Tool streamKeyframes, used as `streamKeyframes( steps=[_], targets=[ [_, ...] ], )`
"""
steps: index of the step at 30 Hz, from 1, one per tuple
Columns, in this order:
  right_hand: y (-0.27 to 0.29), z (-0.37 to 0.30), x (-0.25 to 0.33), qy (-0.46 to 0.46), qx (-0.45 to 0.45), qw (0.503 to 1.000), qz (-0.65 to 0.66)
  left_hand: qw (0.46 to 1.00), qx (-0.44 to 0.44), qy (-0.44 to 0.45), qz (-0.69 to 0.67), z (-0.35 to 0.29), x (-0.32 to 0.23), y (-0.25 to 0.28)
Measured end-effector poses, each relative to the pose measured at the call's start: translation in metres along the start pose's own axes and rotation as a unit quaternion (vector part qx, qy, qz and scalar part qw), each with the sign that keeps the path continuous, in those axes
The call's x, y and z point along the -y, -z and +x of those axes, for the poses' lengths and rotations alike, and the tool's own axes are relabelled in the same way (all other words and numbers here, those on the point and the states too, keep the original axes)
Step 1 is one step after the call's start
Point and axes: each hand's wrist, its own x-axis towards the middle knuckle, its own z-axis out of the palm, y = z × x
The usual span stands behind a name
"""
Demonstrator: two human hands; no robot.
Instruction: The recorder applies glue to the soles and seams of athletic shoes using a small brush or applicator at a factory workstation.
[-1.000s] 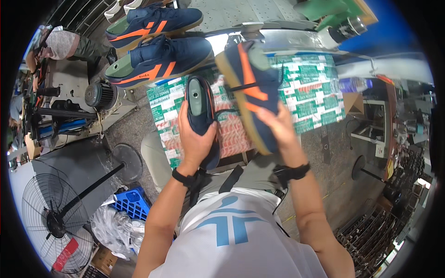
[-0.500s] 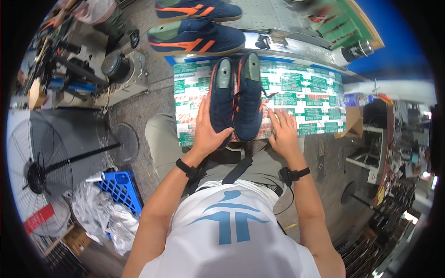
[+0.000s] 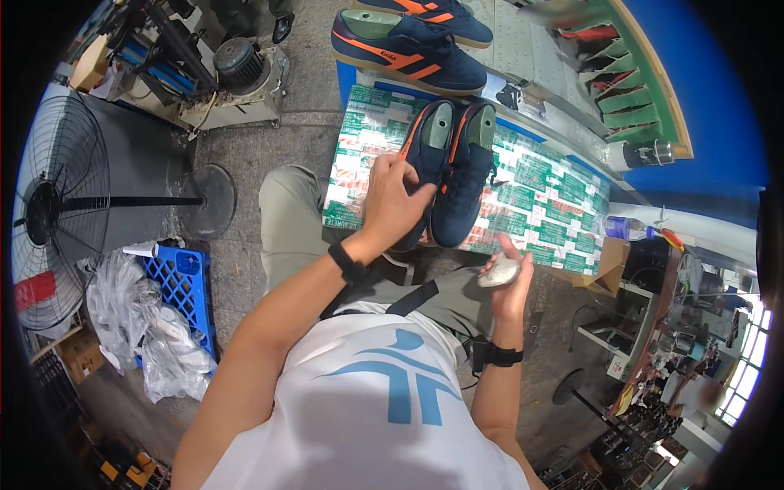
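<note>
Head view: nearest, the right hand [image 3: 512, 298] has its fingers clamped on a white wad [image 3: 496, 274], close to the near edge of the desk [image 3: 547, 211]. Just beyond, the left hand [image 3: 394, 200] touches the left shoe [image 3: 429, 157], fingers bent and thumb apart from them, though I cannot tell whether they grip; the right shoe [image 3: 462, 196] rests close beside it on the desk, with two more shoes [image 3: 412, 59] past the far edge.

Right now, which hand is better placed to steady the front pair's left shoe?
Probably the left hand: it is at the left shoe, while the right hand is apart from the pair, holding a white wad.
</note>
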Motion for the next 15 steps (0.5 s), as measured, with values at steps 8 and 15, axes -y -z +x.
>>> streamKeyframes(
  steps=[8, 15],
  targets=[
    [-0.081, -0.012, 0.036, 0.028, 0.188, 0.982, 0.011, 0.990, 0.090, 0.100, -0.039, 0.032, 0.019, 0.023],
    [-0.135, 0.004, 0.048, 0.073, 0.192, 0.958, -0.202, 0.868, 0.081, 0.253, -0.420, 0.082, 0.010, 0.091]
  ],
)
